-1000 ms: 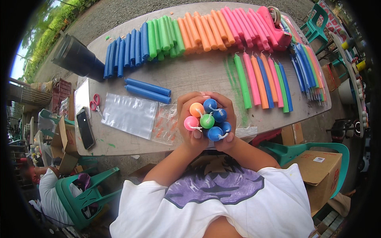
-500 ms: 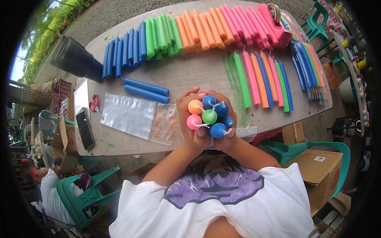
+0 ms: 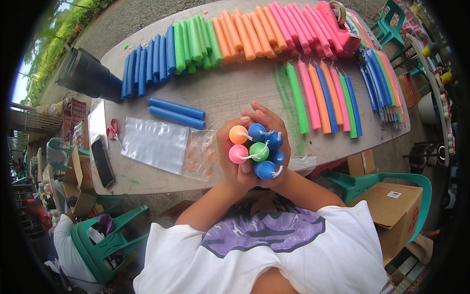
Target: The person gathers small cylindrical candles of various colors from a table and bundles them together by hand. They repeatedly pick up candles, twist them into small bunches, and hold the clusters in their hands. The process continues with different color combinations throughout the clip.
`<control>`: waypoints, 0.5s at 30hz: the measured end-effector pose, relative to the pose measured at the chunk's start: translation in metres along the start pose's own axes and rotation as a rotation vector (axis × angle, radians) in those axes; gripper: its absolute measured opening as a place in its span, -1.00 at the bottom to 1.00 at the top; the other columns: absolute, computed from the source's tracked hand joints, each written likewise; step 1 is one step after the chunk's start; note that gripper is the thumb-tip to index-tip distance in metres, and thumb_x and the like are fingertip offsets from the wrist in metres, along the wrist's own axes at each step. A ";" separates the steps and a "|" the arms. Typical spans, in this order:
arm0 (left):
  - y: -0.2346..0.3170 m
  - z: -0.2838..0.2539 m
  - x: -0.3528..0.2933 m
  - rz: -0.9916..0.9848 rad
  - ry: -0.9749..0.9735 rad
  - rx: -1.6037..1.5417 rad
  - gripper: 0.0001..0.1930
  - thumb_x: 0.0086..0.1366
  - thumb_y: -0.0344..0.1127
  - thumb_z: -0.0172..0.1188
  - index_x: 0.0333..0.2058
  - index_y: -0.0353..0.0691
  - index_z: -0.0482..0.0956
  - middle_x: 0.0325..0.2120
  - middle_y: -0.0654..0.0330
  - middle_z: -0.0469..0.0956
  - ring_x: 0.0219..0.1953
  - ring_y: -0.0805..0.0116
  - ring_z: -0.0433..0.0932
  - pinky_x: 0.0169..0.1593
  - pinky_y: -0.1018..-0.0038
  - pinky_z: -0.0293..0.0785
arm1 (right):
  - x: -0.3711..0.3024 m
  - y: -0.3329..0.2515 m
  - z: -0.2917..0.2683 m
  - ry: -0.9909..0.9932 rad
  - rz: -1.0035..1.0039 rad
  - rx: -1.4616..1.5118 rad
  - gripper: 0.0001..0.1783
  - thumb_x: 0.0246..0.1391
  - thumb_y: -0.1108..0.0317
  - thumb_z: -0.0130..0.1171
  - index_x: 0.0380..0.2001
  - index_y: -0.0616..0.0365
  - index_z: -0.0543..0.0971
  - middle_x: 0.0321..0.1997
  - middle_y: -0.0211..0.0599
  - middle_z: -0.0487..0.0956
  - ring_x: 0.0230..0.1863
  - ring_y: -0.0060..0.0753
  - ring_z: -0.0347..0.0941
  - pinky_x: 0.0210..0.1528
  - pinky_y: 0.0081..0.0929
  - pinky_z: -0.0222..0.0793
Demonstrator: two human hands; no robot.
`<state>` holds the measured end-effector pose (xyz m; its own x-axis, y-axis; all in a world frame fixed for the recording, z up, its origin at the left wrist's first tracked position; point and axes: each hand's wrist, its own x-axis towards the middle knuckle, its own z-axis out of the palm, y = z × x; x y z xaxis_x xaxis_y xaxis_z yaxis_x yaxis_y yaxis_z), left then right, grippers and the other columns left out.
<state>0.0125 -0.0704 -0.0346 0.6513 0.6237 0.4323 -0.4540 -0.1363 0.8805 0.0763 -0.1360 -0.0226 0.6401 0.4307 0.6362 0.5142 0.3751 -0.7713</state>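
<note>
A bundle of candles (image 3: 259,151) stands on end between my two hands, wick ends toward me. Its tops show one orange, one pink, one green and several blue. My left hand (image 3: 240,172) wraps the bundle's left side, and my right hand (image 3: 280,123) curls round its right and far sides. The lower lengths of the candles are hidden by the hands. To the left of them, two blue candles (image 3: 176,113) lie near clear plastic bags (image 3: 154,144). Right of my hands, a row of loose candles (image 3: 323,98) in green, pink, orange and blue lies on the table (image 3: 235,88).
Stacked candles (image 3: 196,41) in blue, green, orange and pink line the far edge. A pink tape dispenser (image 3: 342,34) and bagged candles (image 3: 379,83) are at right. At left are a dark tumbler (image 3: 88,73), red scissors (image 3: 113,129) and a phone (image 3: 102,161). Green chairs (image 3: 105,242) stand nearby.
The fingers at the far side of the bundle have lifted and spread a little. The candle tops have shifted slightly left and turned. Both hands still hold the bundle.
</note>
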 end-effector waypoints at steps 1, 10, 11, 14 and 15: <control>0.000 0.000 0.000 -0.004 -0.004 -0.001 -0.28 0.29 0.31 -0.10 0.04 -0.32 0.24 -0.12 0.07 0.39 -0.14 0.32 0.45 -0.06 0.38 0.37 | -0.002 0.002 0.001 0.002 0.006 0.027 -0.09 0.15 -0.30 -0.22 0.14 0.44 0.30 0.15 0.26 0.35 0.20 0.15 0.30 0.21 -0.10 0.21; -0.003 -0.007 0.002 -0.057 -0.118 -0.405 -0.20 0.17 0.35 0.01 0.13 -0.20 0.14 -0.02 0.12 0.31 0.06 0.28 0.32 0.17 0.31 0.19 | -0.002 0.006 0.004 -0.016 -0.051 0.097 -0.10 0.15 -0.24 -0.15 0.18 0.47 0.24 0.16 0.29 0.34 0.08 0.02 0.41 0.17 -0.19 0.26; -0.003 -0.008 0.001 -0.080 -0.121 -0.490 -0.19 0.15 0.35 0.04 0.15 -0.17 0.12 0.00 0.13 0.29 0.10 0.27 0.29 0.22 0.29 0.16 | -0.001 0.005 0.003 -0.023 -0.057 0.093 -0.10 0.15 -0.24 -0.15 0.18 0.47 0.24 0.16 0.29 0.34 0.08 0.01 0.41 0.17 -0.20 0.26; -0.012 -0.011 -0.004 -0.123 -0.061 -0.465 -0.21 0.17 0.33 0.03 0.14 -0.17 0.13 0.00 0.12 0.29 0.09 0.28 0.29 0.21 0.29 0.17 | 0.000 0.004 0.002 -0.036 -0.056 0.072 -0.11 0.15 -0.23 -0.14 0.18 0.47 0.24 0.16 0.30 0.34 0.07 0.00 0.42 0.17 -0.19 0.27; -0.013 -0.012 -0.005 -0.150 -0.035 -0.443 -0.23 0.18 0.32 0.02 0.14 -0.16 0.13 -0.01 0.12 0.29 0.09 0.28 0.29 0.20 0.29 0.17 | 0.000 0.003 0.001 -0.042 -0.050 0.058 -0.11 0.15 -0.23 -0.14 0.18 0.47 0.24 0.16 0.30 0.34 0.07 0.00 0.42 0.16 -0.20 0.27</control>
<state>0.0078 -0.0630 -0.0506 0.7465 0.5838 0.3193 -0.5640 0.3005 0.7692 0.0769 -0.1339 -0.0250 0.5891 0.4438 0.6753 0.5101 0.4438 -0.7367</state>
